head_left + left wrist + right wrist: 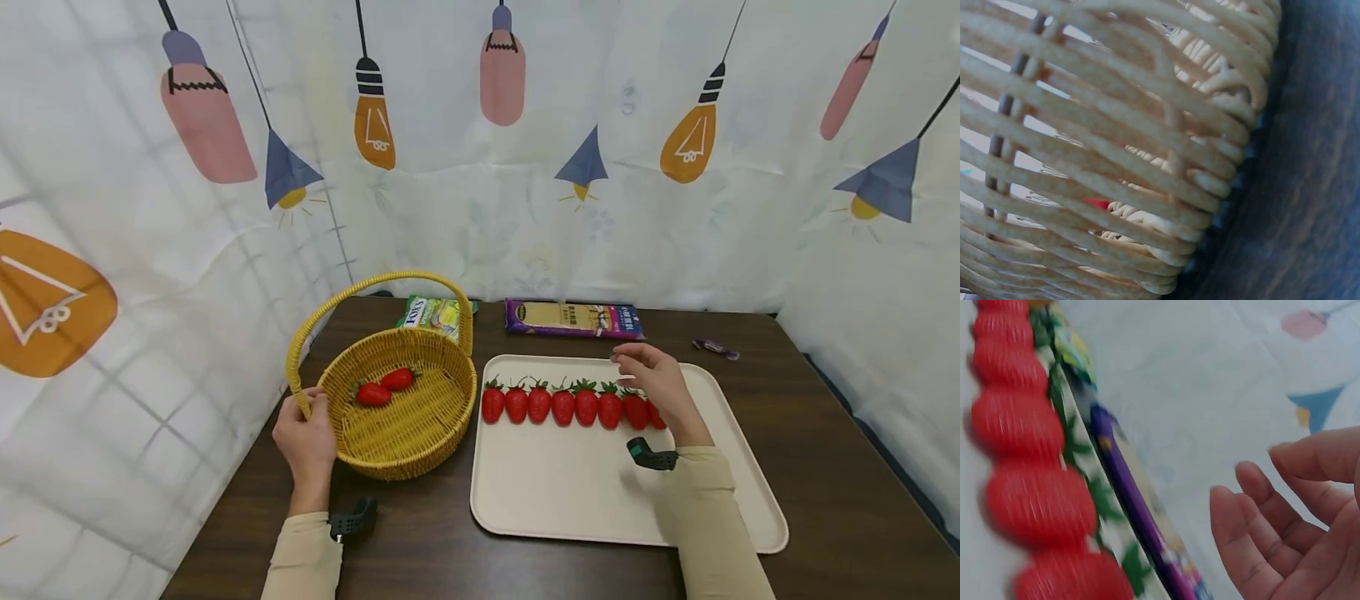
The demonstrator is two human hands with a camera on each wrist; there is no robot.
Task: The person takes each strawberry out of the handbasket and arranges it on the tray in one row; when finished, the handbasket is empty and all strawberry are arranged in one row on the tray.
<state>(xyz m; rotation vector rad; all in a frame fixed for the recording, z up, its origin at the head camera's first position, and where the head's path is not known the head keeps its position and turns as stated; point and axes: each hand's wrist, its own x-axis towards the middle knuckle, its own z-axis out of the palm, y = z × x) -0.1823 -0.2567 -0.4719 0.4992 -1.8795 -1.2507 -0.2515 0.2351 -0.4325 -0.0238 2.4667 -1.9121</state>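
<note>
My left hand (306, 427) grips the handle of a yellow woven basket (405, 458) near its left end, where the handle meets the rim. Two red strawberries (386, 387) lie inside; the left wrist view shows only the basket's woven side (1104, 125) up close. Over the right part of a cream tray (562, 492), my right hand (660, 385) hovers with bent fingers and nothing between them. Below it, a row of several strawberries (562, 407) with green leaves runs along the tray's far side. The hand and wrist hide the row's right end.
Behind the basket lies a green FOX'S candy bag (431, 315). A purple noodle packet (573, 319) lies behind the tray, and a small dark wrapped candy (716, 348) sits at the back right. A patterned curtain (480, 217) closes off the dark wooden table's back and sides.
</note>
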